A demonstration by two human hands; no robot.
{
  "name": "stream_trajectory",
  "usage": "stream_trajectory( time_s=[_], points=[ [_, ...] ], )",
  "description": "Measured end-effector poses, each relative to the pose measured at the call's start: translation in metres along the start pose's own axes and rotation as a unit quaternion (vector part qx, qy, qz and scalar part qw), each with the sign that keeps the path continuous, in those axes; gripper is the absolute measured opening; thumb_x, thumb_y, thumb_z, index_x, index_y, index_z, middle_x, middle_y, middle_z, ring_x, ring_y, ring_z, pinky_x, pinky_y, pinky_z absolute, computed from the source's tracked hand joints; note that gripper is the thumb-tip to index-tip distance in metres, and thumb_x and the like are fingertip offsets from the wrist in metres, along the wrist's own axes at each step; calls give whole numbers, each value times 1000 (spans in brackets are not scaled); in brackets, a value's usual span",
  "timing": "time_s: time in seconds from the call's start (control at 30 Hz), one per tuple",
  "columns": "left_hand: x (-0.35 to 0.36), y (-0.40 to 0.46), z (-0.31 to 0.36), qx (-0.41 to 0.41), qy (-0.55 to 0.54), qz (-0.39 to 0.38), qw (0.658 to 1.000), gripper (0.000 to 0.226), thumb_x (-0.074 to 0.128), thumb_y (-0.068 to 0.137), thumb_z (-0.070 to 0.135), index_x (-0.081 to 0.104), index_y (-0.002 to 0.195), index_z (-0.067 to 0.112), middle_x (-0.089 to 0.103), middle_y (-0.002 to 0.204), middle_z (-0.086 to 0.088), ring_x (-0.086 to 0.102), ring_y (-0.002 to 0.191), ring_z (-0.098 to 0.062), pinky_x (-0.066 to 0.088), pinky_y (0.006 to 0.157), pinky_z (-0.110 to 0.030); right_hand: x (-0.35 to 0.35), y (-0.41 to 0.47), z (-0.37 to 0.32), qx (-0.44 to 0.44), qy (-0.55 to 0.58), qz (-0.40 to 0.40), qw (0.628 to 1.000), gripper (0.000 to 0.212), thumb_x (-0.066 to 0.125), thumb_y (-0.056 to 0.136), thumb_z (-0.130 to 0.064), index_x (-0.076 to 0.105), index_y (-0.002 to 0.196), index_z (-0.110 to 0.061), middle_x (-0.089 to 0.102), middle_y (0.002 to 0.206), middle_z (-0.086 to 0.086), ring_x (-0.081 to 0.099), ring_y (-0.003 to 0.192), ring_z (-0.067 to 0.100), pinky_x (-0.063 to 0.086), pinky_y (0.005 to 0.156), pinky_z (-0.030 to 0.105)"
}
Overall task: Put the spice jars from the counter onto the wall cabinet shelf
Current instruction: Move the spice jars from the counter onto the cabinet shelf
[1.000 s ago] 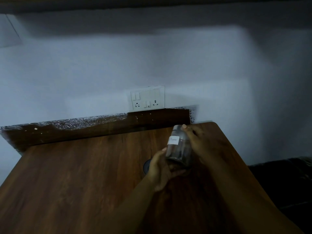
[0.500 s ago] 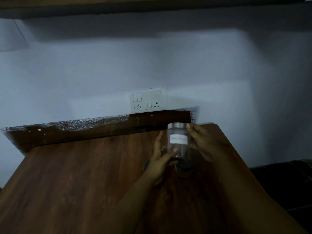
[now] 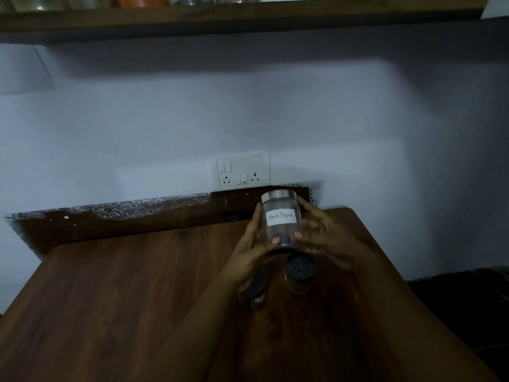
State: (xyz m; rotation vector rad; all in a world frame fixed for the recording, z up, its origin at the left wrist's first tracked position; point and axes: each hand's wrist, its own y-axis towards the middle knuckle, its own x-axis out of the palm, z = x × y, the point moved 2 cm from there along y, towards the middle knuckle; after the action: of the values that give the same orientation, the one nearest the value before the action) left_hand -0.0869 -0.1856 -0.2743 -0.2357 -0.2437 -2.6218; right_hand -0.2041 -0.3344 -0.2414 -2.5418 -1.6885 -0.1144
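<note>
Above the worktop [image 3: 115,293], lifted clear of the wood, the Black Pepper jar [image 3: 280,222] sits upright between both my hands. Going left to right: my left hand [image 3: 254,248] cups the jar from nine o'clock, thumb tip pressed at the glass base, fingers up its side; the jar shows its steel lid on top, its handwritten label facing me and a dark layer of pepper at the bottom; my right hand [image 3: 322,234] closes on it from three o'clock, fingertips near the lid and base. So both grips are holding the one jar.

At six o'clock of it, two black-capped jars stand on the wood: the left black-capped jar [image 3: 253,288] partly behind my left wrist, the right black-capped jar [image 3: 300,272] just beside it. At twelve o'clock, high up, runs the wall cabinet shelf [image 3: 248,15], with several containers on it, cut off by the frame's edge.

To do this well I judge I should keep the jar level, lift straight toward twelve o'clock, clear the shelf's front lip, and pick a gap between the containers before letting go. Smooth glass may slip, so the base support matters.

Compared with half a second ago, the jar is a little higher, the label is readable, and my view has tipped up, showing the shelf and both waiting jars.
</note>
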Motion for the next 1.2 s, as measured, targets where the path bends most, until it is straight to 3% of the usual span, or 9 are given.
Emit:
stream_trajectory(
  time_s=[0.17, 0.33, 0.6, 0.67, 0.77, 0.9, 1.0, 1.13, 1.2],
  points=[
    [2, 1, -1, -5, 7, 26, 1000, 89, 67, 81, 9, 21, 152, 36, 57, 136, -5, 60, 120, -15, 53, 88, -27, 1, 0, -3, -10, -21, 10, 1000, 76, 71, 81, -1, 42, 138, -41, 67, 119, 4, 68, 105, 16, 57, 72, 29],
    [0, 0, -2, -2, 59, 56, 997, 84, 71, 84, 13, 24, 152, 30, 59, 134, -1, 60, 121, -16, 47, 103, -40, 0, -1, -4, -21, -12, 22, 999, 80, 71, 79, 3, 42, 140, -39, 66, 120, 4, 68, 105, 18, 57, 73, 31],
    [18, 1, 18, 85, 206, 56, 973, 66, 60, 91, 31, 25, 147, 22, 44, 144, 6, 51, 127, -11, 49, 101, -29, 5, -5, -22, -81, -43, 57, 994, 94, 81, 66, -4, 37, 141, -40, 60, 125, 3, 66, 106, 17, 58, 80, 30],
    [24, 4, 31, 113, 233, 70, 963, 68, 59, 90, 41, 26, 149, 28, 40, 144, 10, 46, 131, -9, 46, 106, -34, 7, -7, -40, -108, -53, 76, 990, 91, 79, 71, 2, 37, 142, -37, 59, 119, -5, 66, 101, 11, 56, 70, 19],
    [33, 14, 63, 166, 256, 102, 947, 70, 57, 88, 50, 29, 150, 32, 39, 142, 10, 42, 132, -6, 43, 109, -35, 6, -5, -74, -157, -74, 85, 981, 95, 80, 70, 0, 36, 143, -41, 58, 121, -4, 66, 102, 11, 57, 73, 22],
    [49, 31, 121, 230, 269, 109, 929, 64, 55, 94, 42, 26, 151, 33, 39, 138, 13, 46, 123, 0, 45, 93, -17, 8, -4, -137, -228, -109, 88, 963, 98, 84, 64, -12, 35, 142, -47, 56, 127, -5, 65, 109, 15, 56, 87, 33],
    [60, 44, 171, 282, 286, 114, 908, 62, 52, 95, 37, 26, 151, 31, 38, 140, 12, 47, 117, 4, 44, 80, -7, 13, -5, -188, -289, -147, 99, 941, 98, 83, 69, -16, 29, 145, -44, 54, 130, -5, 63, 112, 15, 56, 88, 31],
    [75, 57, 231, 352, 254, 121, 893, 57, 54, 94, 40, 32, 146, 34, 45, 143, 9, 49, 122, 2, 47, 83, -6, 28, -10, -251, -356, -238, 123, 895, 108, 81, 65, -40, 13, 149, -43, 43, 143, -6, 54, 119, 9, 47, 91, 23],
    [81, 64, 256, 382, 236, 122, 885, 57, 55, 92, 42, 34, 145, 37, 46, 143, 10, 48, 121, 7, 46, 88, -7, 32, -10, -279, -384, -263, 131, 875, 111, 82, 65, -41, 9, 149, -45, 42, 144, -3, 52, 120, 9, 45, 92, 24]
  ],
)
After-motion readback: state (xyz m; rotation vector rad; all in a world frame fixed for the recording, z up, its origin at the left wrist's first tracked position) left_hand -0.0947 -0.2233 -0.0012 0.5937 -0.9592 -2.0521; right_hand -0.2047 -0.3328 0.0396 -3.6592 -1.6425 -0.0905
